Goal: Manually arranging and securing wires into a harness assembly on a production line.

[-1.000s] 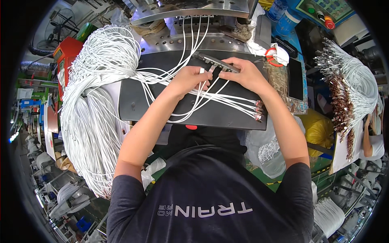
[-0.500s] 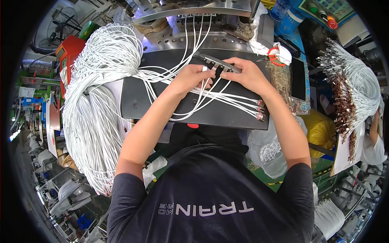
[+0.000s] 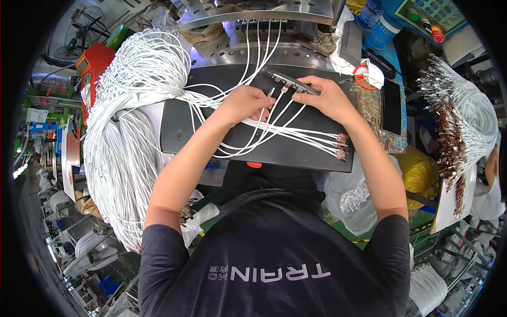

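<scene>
My right hand (image 3: 328,99) grips a dark metal bar fixture (image 3: 291,81), thumb below and fingers above its right end. Thin white cables with small metal ends run into the near side of this bar. Just left of them, my left hand (image 3: 245,104) pinches a single white cable (image 3: 258,128), its connector end (image 3: 271,92) sticking up above the fingertips, apart from the bar. Below both hands, several white cables (image 3: 311,134) lie across the black work board (image 3: 211,138), their reddish-brown connector ends (image 3: 340,147) gathered at its right edge.
A large bundle of white cables (image 3: 140,68) hangs at the left. Behind the board stands a metal machine (image 3: 259,15) with cables in it. Red-handled scissors (image 3: 363,78) and a dark flat screen (image 3: 391,107) lie at right; another cable bundle (image 3: 465,105) hangs farther right.
My left hand has drawn slightly left and down from the bar, and the cable end in its fingers now shows. My right hand still holds the bar. The view has shifted a little.
</scene>
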`<state>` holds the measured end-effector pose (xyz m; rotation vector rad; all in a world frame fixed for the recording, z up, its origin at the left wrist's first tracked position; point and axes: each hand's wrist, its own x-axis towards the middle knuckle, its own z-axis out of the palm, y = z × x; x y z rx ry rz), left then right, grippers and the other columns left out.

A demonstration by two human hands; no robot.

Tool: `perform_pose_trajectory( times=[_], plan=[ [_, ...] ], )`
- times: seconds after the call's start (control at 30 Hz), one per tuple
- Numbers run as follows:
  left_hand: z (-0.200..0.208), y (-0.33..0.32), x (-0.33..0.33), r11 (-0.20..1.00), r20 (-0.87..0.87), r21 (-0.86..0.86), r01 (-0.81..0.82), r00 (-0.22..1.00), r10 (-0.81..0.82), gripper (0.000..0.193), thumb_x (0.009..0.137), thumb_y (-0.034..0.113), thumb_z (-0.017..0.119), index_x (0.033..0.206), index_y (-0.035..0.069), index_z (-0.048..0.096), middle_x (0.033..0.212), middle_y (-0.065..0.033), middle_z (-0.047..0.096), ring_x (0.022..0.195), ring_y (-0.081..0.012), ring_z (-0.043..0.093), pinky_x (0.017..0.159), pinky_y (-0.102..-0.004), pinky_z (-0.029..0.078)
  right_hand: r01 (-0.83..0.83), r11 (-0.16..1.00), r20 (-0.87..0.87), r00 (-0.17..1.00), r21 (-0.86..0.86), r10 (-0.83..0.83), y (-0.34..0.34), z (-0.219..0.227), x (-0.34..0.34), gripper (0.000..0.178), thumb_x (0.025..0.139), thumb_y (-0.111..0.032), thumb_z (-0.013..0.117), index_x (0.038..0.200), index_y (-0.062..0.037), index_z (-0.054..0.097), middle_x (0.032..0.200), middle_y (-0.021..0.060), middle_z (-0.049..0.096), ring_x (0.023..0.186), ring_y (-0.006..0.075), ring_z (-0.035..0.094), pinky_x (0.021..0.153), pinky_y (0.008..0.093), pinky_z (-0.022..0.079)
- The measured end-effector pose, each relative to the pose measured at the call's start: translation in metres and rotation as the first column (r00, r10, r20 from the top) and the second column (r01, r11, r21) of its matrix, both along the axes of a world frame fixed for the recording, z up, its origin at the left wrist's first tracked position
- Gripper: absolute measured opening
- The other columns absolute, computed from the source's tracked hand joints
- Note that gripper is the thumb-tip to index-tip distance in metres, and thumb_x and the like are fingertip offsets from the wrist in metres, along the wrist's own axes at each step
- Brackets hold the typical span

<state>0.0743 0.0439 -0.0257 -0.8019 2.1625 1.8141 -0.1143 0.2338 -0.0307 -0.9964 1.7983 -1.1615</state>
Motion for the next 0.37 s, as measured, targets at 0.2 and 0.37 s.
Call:
perform_pose_trajectory(
  times=[0.2, 0.37],
  plan=[
    [0.003, 0.005, 0.0, 0.999, 0.001, -0.014, -0.039, 0.999, 0.039, 0.029, 0.096, 0.032, 0.07, 0.091, 0.003, 0.075, 0.074, -0.0034, 0.071, 0.065, -0.0086, 0.066, 0.061, -0.0211, 0.05, -0.091, 0.992, -0.006, 0.996, 0.087, 0.092, 0.001, 0.006, 0.002, 0.043, 0.089, -0.019, 0.08, 0.126, -0.0014, 0.067, 0.109, 0.0063, 0.074, 0.099, 0.0094, 0.065, 0.089, 0.0253, 0.05],
    [-0.003, -0.011, 0.002, 0.982, 0.001, 0.188, -0.012, 1.0, 0.011, 0.036, 0.097, 0.039, 0.07, 0.097, 0.003, 0.075, 0.08, -0.0035, 0.073, 0.062, -0.0094, 0.066, 0.061, -0.0193, 0.049, -0.113, 0.994, 0.06, 0.992, 0.004, 0.113, 0.0, -0.007, -0.004, 0.043, 0.09, -0.018, 0.079, 0.129, -0.0062, 0.067, 0.11, 0.0059, 0.074, 0.098, 0.0096, 0.065, 0.09, 0.0244, 0.049]
  ],
)
